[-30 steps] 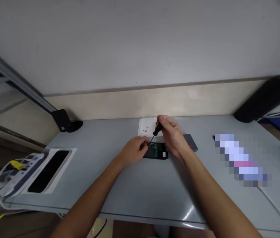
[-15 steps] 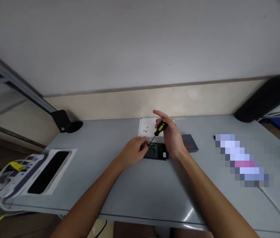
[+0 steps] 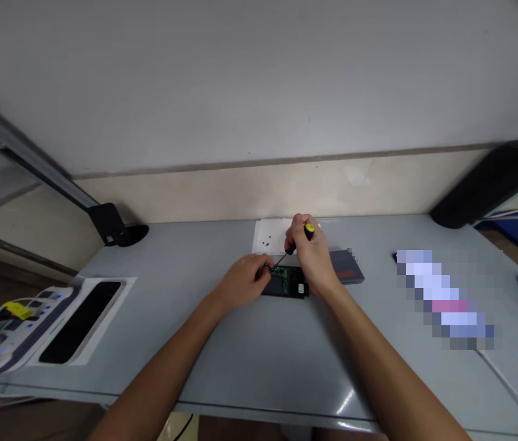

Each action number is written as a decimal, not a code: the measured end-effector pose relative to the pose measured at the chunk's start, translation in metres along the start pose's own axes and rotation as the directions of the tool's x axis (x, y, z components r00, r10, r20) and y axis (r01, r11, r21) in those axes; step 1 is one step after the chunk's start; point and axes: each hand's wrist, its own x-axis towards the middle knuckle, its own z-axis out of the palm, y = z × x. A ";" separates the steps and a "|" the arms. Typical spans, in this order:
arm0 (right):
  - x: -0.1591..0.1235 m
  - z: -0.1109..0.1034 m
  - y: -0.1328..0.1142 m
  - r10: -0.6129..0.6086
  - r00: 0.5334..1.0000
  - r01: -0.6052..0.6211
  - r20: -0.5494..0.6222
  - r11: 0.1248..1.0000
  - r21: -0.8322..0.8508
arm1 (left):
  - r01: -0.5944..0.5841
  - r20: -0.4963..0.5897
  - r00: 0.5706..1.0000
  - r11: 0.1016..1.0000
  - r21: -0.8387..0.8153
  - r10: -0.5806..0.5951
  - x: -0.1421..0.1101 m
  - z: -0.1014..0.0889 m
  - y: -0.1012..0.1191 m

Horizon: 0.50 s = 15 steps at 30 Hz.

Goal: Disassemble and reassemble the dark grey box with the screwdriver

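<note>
A flat black electronic device (image 3: 304, 293) with an exposed green circuit board (image 3: 286, 283) lies on the table. My left hand (image 3: 243, 283) is closed on its left end, thumb and fingertips at the upper left corner. In my right hand (image 3: 313, 260) is a screwdriver (image 3: 309, 231) with a black and yellow handle, gripped with the fingers wrapped round it. Its thin shaft slants down left to the board's upper left, close beside my left fingertips. The very tip and whatever it touches are too small to make out.
White paper (image 3: 259, 233) with several tiny dark screws (image 3: 266, 243) lies behind the device. A dark grey flat case (image 3: 348, 269) sits to its right. Far left are a phone (image 3: 82, 321) and a power strip (image 3: 33, 331) with cables; a blurred-out device (image 3: 445, 297) with a cable lies right.
My right hand has changed its hold: the raised, stretched fingers are now curled round the screwdriver handle. The screwdriver tip and my left hand stay at the device's upper left. The view shifted slightly.
</note>
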 end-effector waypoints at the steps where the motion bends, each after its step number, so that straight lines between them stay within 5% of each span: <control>1: 0.000 0.000 0.000 -0.013 1.000 0.013 0.013 1.000 0.008 | 0.003 -0.001 1.000 1.000 0.000 -0.003 0.000 0.000 0.000; 6: 0.000 0.003 0.001 -0.006 0.995 0.005 0.095 1.000 0.009 | -0.007 -0.010 1.000 1.000 0.008 0.007 0.000 0.000 0.000; 15: -0.003 0.004 0.018 -0.183 0.982 0.187 0.038 0.970 -0.157 | -0.016 -0.002 1.000 1.000 -0.001 0.016 0.001 0.002 -0.001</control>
